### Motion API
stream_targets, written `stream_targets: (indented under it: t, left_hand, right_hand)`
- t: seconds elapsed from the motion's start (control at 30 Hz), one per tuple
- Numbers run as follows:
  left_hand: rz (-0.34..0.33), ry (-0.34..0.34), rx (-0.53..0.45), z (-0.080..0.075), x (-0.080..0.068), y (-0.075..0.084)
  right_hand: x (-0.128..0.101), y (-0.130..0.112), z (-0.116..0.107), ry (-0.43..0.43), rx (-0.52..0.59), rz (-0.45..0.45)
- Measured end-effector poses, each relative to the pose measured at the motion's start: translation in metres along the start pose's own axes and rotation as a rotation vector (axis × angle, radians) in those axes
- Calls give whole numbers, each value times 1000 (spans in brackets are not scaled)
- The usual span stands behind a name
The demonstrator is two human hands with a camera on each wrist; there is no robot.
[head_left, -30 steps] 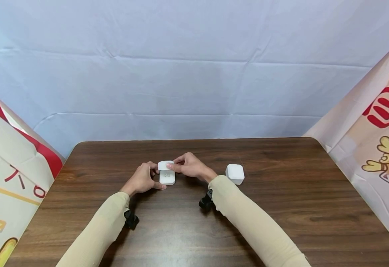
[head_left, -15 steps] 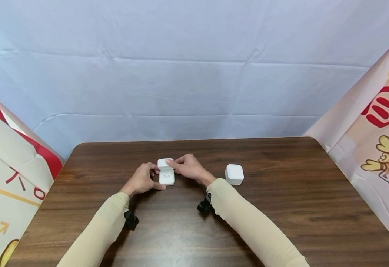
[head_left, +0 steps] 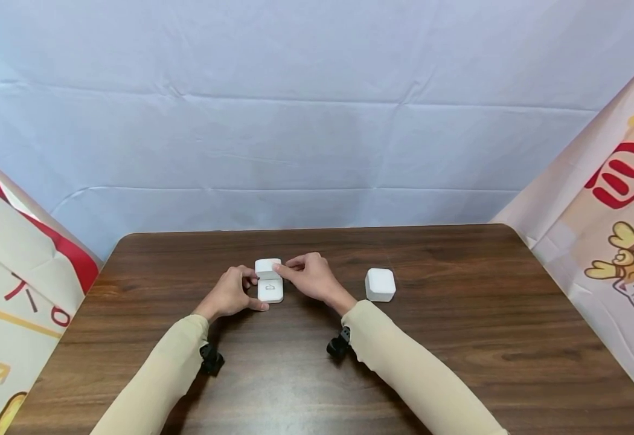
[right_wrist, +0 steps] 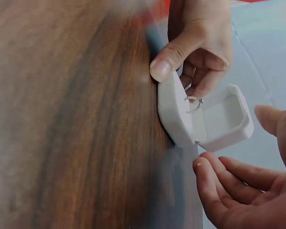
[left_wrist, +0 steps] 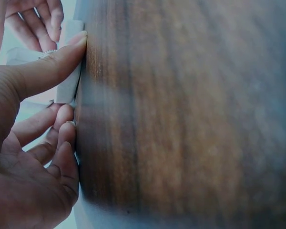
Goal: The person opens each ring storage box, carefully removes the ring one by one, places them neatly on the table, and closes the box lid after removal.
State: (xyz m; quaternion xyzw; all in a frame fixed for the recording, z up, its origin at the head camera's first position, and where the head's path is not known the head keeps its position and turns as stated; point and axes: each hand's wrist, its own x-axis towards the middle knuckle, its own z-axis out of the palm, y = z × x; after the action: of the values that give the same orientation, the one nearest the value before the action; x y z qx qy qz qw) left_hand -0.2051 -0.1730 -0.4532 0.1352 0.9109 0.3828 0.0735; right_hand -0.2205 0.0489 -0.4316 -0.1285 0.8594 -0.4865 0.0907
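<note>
The open ring box [head_left: 270, 283] is gripped at its base by the left hand [head_left: 230, 294]. Its raised lid is touched by the loosely open right hand [head_left: 310, 276]. A ring [right_wrist: 194, 104] is seen inside the box.

White open ring box [head_left: 270, 282] with a silvery, perhaps stone-set ring [right_wrist: 194, 103], second white box [head_left: 380, 284] to its right, dark brown wood-grain table [head_left: 458, 338], cream sleeves [head_left: 404, 362], pale blue backdrop [head_left: 317, 121], red-and-cream cartoon-printed side panels [head_left: 610, 229]
</note>
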Motion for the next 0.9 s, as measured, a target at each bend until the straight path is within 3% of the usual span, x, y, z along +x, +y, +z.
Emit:
stream_targets:
  t: [0.2, 0.47, 0.9]
  left_hand:
    - [1, -6, -1, 1, 0, -1]
    - [8, 6, 1, 1, 0, -1]
    - [18, 11, 1, 0, 1, -1]
  right_hand:
    - [-10, 1, 1, 48, -26, -95]
    - [-20, 6, 3, 50, -33, -191]
    - [-14, 8, 16, 57, -107, -243]
